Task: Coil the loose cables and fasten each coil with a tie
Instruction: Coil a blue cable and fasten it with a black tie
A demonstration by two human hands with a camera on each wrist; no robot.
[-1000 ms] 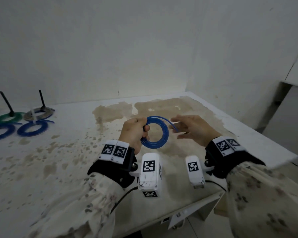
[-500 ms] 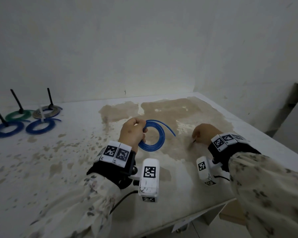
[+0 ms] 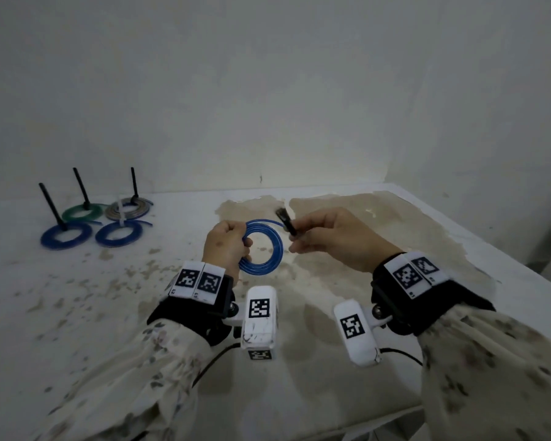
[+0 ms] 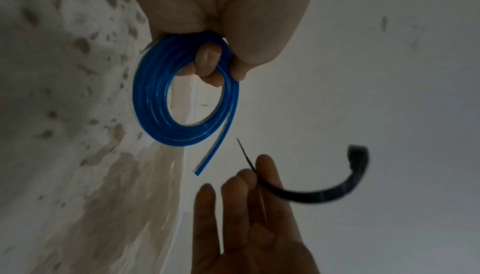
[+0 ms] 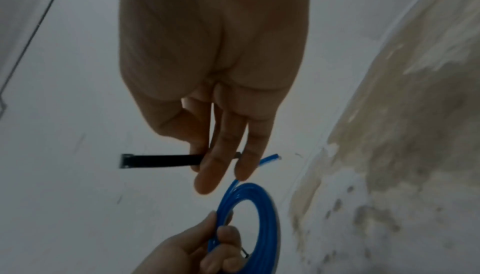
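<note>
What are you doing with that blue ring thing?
It is a cable being tidied. The left hand grips a blue coil above the stained table, with one loose end sticking out. The right hand pinches a black tie, not yet round the coil. Four finished coils lie at the far left.

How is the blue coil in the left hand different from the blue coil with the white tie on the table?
The held blue coil hangs in the air, gripped by the left hand; the tied blue coil lies flat on the table. The held one has no tie yet: the right hand pinches a black tie beside it. The tied one carries a white tie. Both are blue rings with a loose end.
</note>
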